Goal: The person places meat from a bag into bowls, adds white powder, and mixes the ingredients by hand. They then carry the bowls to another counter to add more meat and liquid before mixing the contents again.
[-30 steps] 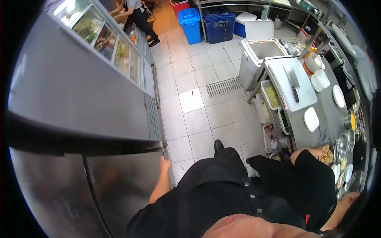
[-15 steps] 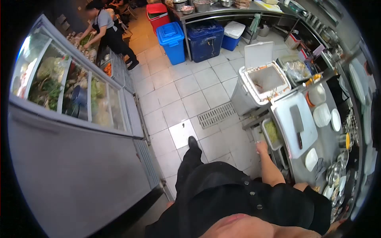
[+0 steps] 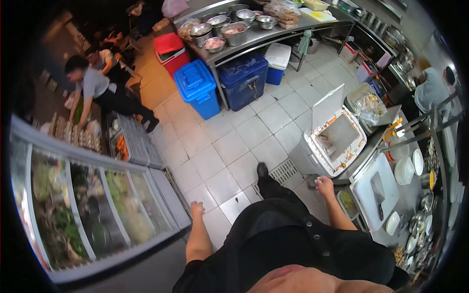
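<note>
My left hand (image 3: 197, 209) hangs over the tiled floor, nearest the glass-fronted fridge (image 3: 172, 202); its fingers look loose and slightly apart, with nothing visible in them. To the right, my right hand (image 3: 323, 184) has its fingers curled in and shows nothing held. It is just below the open white bin (image 3: 312, 151) and beside a container of shredded green food (image 3: 348, 201). A cleaver (image 3: 377, 195) lies on the white cutting board (image 3: 364, 193) further right, apart from my hand.
A blue lidded bin (image 3: 198, 90), a red cooler (image 3: 171, 56) and a dark blue chest (image 3: 244, 80) stand ahead by a steel counter with bowls. A floor drain (image 3: 283, 173) lies near my foot. One co-worker (image 3: 105, 85) leans over egg trays at left; another person (image 3: 434, 88) is at far right.
I have stepped forward, so the bins and cutting board sit closer. My left hand has swung into view, and my right hand has come forward. The co-worker at left appears nearer.
</note>
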Demonstrator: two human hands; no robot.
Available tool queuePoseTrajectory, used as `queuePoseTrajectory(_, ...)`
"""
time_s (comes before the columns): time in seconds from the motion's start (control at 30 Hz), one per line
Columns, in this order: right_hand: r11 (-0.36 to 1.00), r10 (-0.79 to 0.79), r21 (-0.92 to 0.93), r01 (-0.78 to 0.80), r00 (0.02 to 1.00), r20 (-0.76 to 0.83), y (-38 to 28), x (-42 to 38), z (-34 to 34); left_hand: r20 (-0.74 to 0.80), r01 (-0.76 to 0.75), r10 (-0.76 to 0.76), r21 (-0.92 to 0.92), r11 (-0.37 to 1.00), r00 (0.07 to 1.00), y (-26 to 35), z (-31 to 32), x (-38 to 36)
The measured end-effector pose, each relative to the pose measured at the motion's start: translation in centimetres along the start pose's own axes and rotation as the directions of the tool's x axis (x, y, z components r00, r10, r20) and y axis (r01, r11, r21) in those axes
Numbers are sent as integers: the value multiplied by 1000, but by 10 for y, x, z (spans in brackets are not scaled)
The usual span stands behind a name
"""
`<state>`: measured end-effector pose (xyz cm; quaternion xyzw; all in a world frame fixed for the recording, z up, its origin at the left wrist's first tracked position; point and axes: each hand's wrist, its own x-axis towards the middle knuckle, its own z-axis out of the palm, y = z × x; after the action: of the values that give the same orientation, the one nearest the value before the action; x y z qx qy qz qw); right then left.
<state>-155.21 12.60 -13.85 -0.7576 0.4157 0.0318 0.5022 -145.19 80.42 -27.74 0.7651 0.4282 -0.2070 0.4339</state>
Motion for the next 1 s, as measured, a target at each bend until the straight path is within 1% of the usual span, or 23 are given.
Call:
queuePoseTrajectory(0.03, 1000, 9, 11, -9, 1000, -7, -8, 28, 11, 2, -8, 8, 12, 1000, 1000, 43, 11, 19)
queuePoseTrajectory(0.1, 993, -36, 115, 32, 999, 30, -26, 98, 38, -12, -34, 33, -103, 994, 999, 117, 34, 43)
queuePoseTrajectory(0.13, 991, -105, 84, 101, 994, 38, -50, 133, 53, 23, -25, 29, -149, 989, 999, 145, 48, 62)
queuePoseTrajectory(0.17, 990, -105, 103, 100, 994, 44, -75, 164, 65, 29, -48, 54, -169, 984, 998, 170, 62, 72)
queuePoseTrajectory(0.2, 984, -168, 64, 166, 985, 27, -131, 175, 73, 38, -70, 78, -187, 980, 996, 181, 75, 78)
queuePoseTrajectory(0.23, 972, -234, 21, 234, 972, 7, -177, 192, 74, 49, -34, 40, -122, 992, 998, 199, 87, 73)
queuePoseTrajectory(0.27, 972, -207, 117, 202, 978, 31, -172, 246, 93, 59, -3, 6, -53, 999, 998, 222, 99, 70)
queuePoseTrajectory(0.33, 965, -242, 109, 237, 970, 33, -228, 303, 105, 75, 76, -81, 64, 995, 994, 268, 115, 58)
queuePoseTrajectory(0.4, 961, -270, 77, 266, 962, 42, -286, 341, 109, 150, 0, -33, 213, 977, 988, 284, 124, 68)
queuePoseTrajectory(0.43, 949, -314, 43, 312, 947, 69, -314, 362, 110, 247, -156, 63, 377, 913, 967, 288, 127, 78)
queuePoseTrajectory(0.47, 932, -361, 11, 362, 927, 97, -341, 383, 110, 434, -483, 252, 582, 655, 865, 295, 129, 85)
queuePoseTrajectory(0.5, 932, -361, 8, 361, 929, 84, -367, 403, 111, 635, -742, 407, 640, 199, 656, 316, 133, 85)
queuePoseTrajectory(0.53, 930, -367, 30, 366, 928, 66, -389, 422, 110, 760, -805, 476, 571, -164, 442, 333, 138, 90)
queuePoseTrajectory(0.6, 927, -372, 50, 371, 928, 10, -425, 463, 102, 788, -791, 350, 586, -175, 506, 382, 168, 105)
queuePoseTrajectory(0.63, 931, -361, 43, 361, 932, -6, -431, 488, 97, 749, -780, 301, 626, -27, 590, 406, 181, 113)
queuePoseTrajectory(0.7, 928, -355, 74, 365, 927, -119, -438, 537, 86, 491, -546, 241, 727, 415, 837, 451, 224, 157)
queuePoseTrajectory(0.73, 933, -342, 67, 354, 929, -142, -440, 557, 77, 350, -431, 252, 703, 565, 902, 481, 251, 177)
queuePoseTrajectory(0.77, 960, -266, 45, 275, 953, -146, -438, 573, 63, 276, -421, 320, 667, 615, 906, 520, 280, 196)
queuePoseTrajectory(0.83, 983, -178, 13, 184, 965, -191, -442, 602, 31, 275, -574, 532, 604, 553, 801, 623, 350, 225)
queuePoseTrajectory(0.9, 997, -22, 70, 40, 971, -239, -441, 619, -1, 373, -780, 725, 512, 359, 579, 748, 423, 228)
queuePoseTrajectory(0.93, 997, -16, 68, 36, 962, -274, -432, 632, -19, 405, -846, 755, 379, 375, 516, 823, 458, 203)
queuePoseTrajectory(0.97, 984, 15, 171, 43, 947, -320, -416, 646, -36, 430, -893, 783, 242, 379, 449, 897, 492, 166)
queuePoseTrajectory(1.0, 959, 54, 280, 52, 932, -360, -409, 658, -52, 476, -945, 817, 143, 293, 325, 961, 528, 134)
